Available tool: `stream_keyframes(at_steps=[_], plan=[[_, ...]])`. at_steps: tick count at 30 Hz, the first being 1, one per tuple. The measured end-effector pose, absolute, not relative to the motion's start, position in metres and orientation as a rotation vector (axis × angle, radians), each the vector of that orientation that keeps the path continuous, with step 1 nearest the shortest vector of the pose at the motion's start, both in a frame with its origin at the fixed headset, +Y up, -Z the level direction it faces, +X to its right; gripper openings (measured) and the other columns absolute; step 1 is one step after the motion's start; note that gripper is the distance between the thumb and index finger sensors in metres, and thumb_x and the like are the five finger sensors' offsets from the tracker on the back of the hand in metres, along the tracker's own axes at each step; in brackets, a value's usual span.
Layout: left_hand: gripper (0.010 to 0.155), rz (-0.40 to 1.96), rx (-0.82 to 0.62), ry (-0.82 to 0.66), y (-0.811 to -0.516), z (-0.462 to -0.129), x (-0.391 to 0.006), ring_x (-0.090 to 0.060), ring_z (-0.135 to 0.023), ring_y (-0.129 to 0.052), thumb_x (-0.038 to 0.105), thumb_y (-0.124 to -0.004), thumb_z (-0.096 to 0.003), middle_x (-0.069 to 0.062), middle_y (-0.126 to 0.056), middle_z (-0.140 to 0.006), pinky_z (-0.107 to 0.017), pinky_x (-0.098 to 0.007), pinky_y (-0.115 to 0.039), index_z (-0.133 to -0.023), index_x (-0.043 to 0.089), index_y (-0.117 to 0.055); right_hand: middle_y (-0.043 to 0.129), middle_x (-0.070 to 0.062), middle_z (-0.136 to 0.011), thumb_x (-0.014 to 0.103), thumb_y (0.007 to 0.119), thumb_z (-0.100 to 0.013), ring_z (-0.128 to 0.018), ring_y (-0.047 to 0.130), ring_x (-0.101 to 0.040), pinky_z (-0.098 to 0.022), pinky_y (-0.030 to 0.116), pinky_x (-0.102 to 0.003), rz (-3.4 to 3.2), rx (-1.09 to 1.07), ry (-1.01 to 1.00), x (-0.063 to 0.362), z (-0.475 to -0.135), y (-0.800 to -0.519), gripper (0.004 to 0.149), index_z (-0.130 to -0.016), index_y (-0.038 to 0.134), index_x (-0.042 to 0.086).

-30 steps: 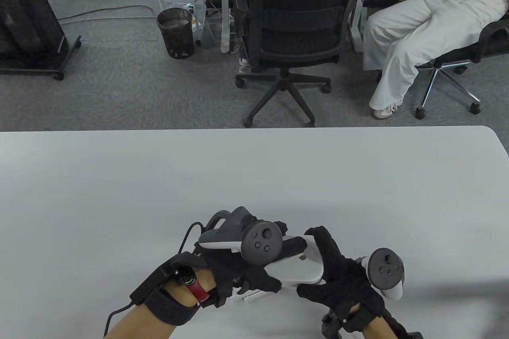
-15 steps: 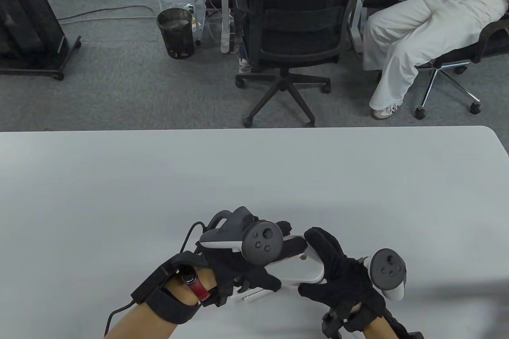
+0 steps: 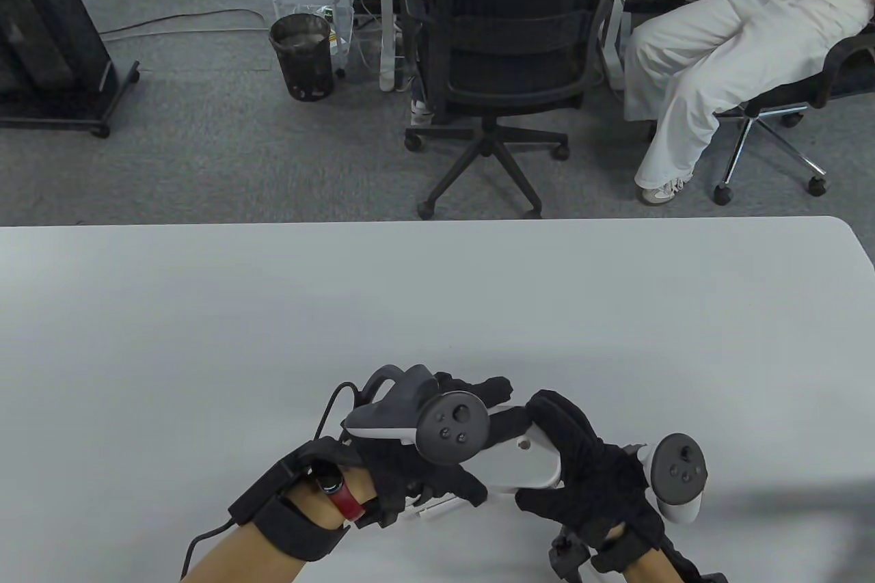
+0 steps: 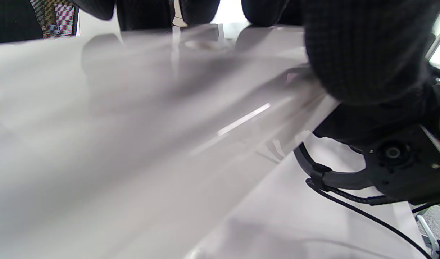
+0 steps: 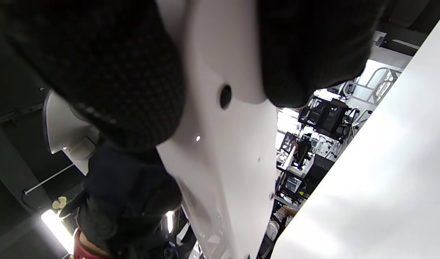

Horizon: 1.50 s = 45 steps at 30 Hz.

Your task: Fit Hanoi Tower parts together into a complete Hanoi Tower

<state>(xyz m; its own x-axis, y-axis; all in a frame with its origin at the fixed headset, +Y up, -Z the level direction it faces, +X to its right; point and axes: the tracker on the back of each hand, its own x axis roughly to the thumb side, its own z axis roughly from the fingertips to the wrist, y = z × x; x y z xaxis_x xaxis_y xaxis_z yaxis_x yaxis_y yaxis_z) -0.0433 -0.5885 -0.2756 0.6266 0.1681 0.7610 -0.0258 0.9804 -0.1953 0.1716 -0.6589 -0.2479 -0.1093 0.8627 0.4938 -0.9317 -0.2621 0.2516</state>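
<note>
White Hanoi Tower base plate (image 3: pixel 519 467) sits at our table's (image 3: pixel 205 309) near edge, between both hands; left hand (image 3: pixel 410 467) grasps its left end; right hand (image 3: pixel 588 473) grips the right end.

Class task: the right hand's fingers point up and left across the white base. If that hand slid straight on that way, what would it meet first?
Most likely the left hand, which grips the same white base just beyond the right hand; depth is unclear.
</note>
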Motion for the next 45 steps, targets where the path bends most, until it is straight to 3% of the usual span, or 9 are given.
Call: stream_keyframes(at_steps=[4, 7, 13, 17, 23, 26, 30, 34, 45], plan=[[0.107, 0.144, -0.131, -0.853, -0.593, -0.274, -0.048, -0.05, -0.097, -0.073, 0.058, -0.093, -0.0303, -0.017, -0.04, -0.117, -0.072, -0.066, -0.054, -0.111, 0.021, -0.034, 0.04, -0.033, -0.104, 0.029, 0.108, -0.022, -0.076, 0.09, -0.054, -0.056, 0.078, -0.062, 1.716, 0.656, -0.107, 0.171, -0.249, -0.659, 0.095, -0.097, 0.051, 0.012], [0.112, 0.184, -0.137, -0.846, -0.595, -0.273, -0.05, -0.051, -0.096, -0.073, 0.058, -0.094, -0.0313, -0.017, -0.036, -0.117, -0.072, -0.067, -0.054, -0.111, 0.021, -0.025, 0.039, -0.034, -0.104, 0.03, 0.107, -0.022, -0.076, 0.09, -0.054, -0.055, 0.078, -0.062, 1.697, 0.645, -0.102, 0.17, -0.249, -0.661, 0.095, -0.097, 0.051, 0.012], [0.111, 0.243, -0.04, -0.83, -0.595, -0.268, -0.047, -0.052, -0.096, -0.071, 0.058, -0.097, -0.031, -0.016, -0.04, -0.117, -0.072, -0.068, -0.053, -0.112, 0.022, -0.029, 0.035, -0.032, -0.106, 0.033, 0.104, -0.025, -0.079, 0.088, -0.053, -0.058, 0.077, -0.061, 1.726, 0.65, -0.121, 0.173, -0.248, -0.657, 0.092, -0.097, 0.05, 0.014], [0.113, 0.258, -0.035, -0.851, -0.597, -0.269, -0.047, -0.051, -0.094, -0.074, 0.06, -0.097, -0.0299, -0.016, -0.043, -0.117, -0.072, -0.067, -0.055, -0.112, 0.023, -0.029, 0.043, -0.032, -0.104, 0.035, 0.106, -0.021, -0.074, 0.092, -0.053, -0.054, 0.08, -0.061, 1.699, 0.616, -0.181, 0.175, -0.245, -0.656, 0.092, -0.095, 0.057, 0.013], [0.111, 0.25, -0.079, -0.876, -0.6, -0.271, -0.049, -0.051, -0.099, -0.067, 0.058, -0.093, -0.0328, -0.016, -0.033, -0.118, -0.072, -0.07, -0.051, -0.111, 0.025, -0.022, 0.043, -0.032, -0.104, 0.035, 0.106, -0.021, -0.074, 0.092, -0.054, -0.054, 0.079, -0.062, 1.718, 0.633, -0.189, 0.171, -0.245, -0.652, 0.091, -0.095, 0.058, 0.013], [0.11, 0.197, -0.215, -0.838, -0.602, -0.275, -0.053, -0.049, -0.106, -0.057, 0.057, -0.089, -0.0363, -0.016, -0.015, -0.117, -0.073, -0.073, -0.038, -0.11, 0.023, -0.014, 0.042, -0.033, -0.104, 0.039, 0.104, -0.022, -0.074, 0.093, -0.05, -0.055, 0.08, -0.06, 1.806, 0.651, -0.206, 0.168, -0.245, -0.654, 0.093, -0.096, 0.055, 0.011], [0.103, 0.218, -0.138, -0.732, -0.592, -0.276, -0.082, -0.054, -0.109, -0.043, 0.065, -0.075, -0.0383, -0.015, -0.016, -0.118, -0.071, -0.073, -0.032, -0.111, 0.022, -0.017, 0.04, -0.033, -0.104, 0.039, 0.103, -0.023, -0.076, 0.091, -0.049, -0.057, 0.079, -0.059, 1.799, 0.631, -0.219, 0.168, -0.246, -0.656, 0.096, -0.097, 0.05, 0.011], [0.099, 0.33, -0.055, -0.547, -0.59, -0.271, -0.138, -0.056, -0.108, -0.036, 0.065, -0.071, -0.0399, -0.015, -0.022, -0.119, -0.071, -0.072, -0.03, -0.112, 0.019, -0.022, 0.038, -0.032, -0.105, 0.038, 0.103, -0.023, -0.078, 0.089, -0.049, -0.058, 0.077, -0.059, 1.817, 0.606, -0.239, 0.172, -0.249, -0.657, 0.097, -0.098, 0.048, 0.012], [0.098, 0.167, 0.018, -0.224, -0.641, -0.238, -0.233, -0.054, -0.109, -0.031, 0.066, -0.069, -0.0406, -0.016, -0.024, -0.119, -0.071, -0.071, -0.027, -0.113, 0.018, -0.023, 0.033, -0.03, -0.106, 0.037, 0.102, -0.025, -0.081, 0.086, -0.049, -0.061, 0.075, -0.058, 1.938, 0.544, -0.214, 0.166, -0.273, -0.658, 0.097, -0.099, 0.044, 0.014]])
